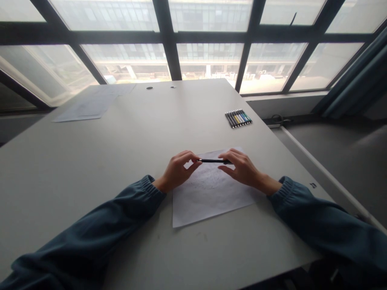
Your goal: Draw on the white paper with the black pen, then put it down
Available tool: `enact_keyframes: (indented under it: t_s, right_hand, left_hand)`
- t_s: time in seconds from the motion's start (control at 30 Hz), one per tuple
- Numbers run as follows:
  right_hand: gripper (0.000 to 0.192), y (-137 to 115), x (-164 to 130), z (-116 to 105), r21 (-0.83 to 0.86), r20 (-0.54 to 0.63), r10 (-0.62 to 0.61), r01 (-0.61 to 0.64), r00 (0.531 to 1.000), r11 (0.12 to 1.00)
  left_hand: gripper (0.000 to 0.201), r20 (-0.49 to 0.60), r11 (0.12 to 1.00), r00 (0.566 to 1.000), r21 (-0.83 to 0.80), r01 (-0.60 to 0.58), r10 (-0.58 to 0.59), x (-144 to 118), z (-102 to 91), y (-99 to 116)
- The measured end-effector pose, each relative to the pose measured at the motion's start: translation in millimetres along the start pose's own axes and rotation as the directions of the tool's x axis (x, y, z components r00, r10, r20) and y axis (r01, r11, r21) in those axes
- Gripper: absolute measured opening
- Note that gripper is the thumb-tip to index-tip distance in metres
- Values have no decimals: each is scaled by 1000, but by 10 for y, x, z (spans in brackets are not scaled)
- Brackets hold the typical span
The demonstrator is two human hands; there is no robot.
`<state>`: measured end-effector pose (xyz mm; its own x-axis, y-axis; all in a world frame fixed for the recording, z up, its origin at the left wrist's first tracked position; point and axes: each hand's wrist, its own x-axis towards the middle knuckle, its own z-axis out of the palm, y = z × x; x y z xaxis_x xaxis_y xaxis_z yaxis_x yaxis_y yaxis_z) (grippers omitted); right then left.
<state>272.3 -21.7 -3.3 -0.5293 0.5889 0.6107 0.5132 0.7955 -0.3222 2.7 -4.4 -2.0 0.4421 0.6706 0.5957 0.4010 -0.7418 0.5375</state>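
A slim, smooth black pen (212, 161) lies level above the far part of a thin white sheet of paper (208, 205). The left hand (178, 169) pinches its left end between thumb and fingertips. The right hand (244, 166) is half-curled about the right end, fingers over it and thumb below; whether it grips, I cannot tell. Gathered cuffs finish the dark blue-green cloth sleeves (127, 211). Fine sketchy lines mark the sheet, too faint to read. Farther right, slender pens (238, 119) with black, yellow, pale, blue and green parts form a neat row. The smooth whitish table (75, 173) carries more papers (87, 104) far left. Beyond stand dark-framed windows (208, 60), with a blue-grey curtain (347, 86) far right.
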Motion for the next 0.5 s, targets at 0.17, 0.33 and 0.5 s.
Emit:
enact_keyframes:
  t_s: [0.17, 0.33, 0.5]
  right_hand:
    - [12, 17, -9, -8, -42, -5, -1, 1, 1000, 999]
    - [17, 61, -11, -44, -51, -12, 62, -62, 998, 997]
    - [27, 32, 3, -79, 499, -32, 429, -357, 903, 790]
  left_hand:
    - [9, 14, 997, 997, -17, -79, 80, 13, -1, 6]
    - [9, 22, 998, 998, 23, -54, 54, 9, -3, 7]
    - [15, -14, 999, 1000, 43, 4, -4, 0, -9, -1]
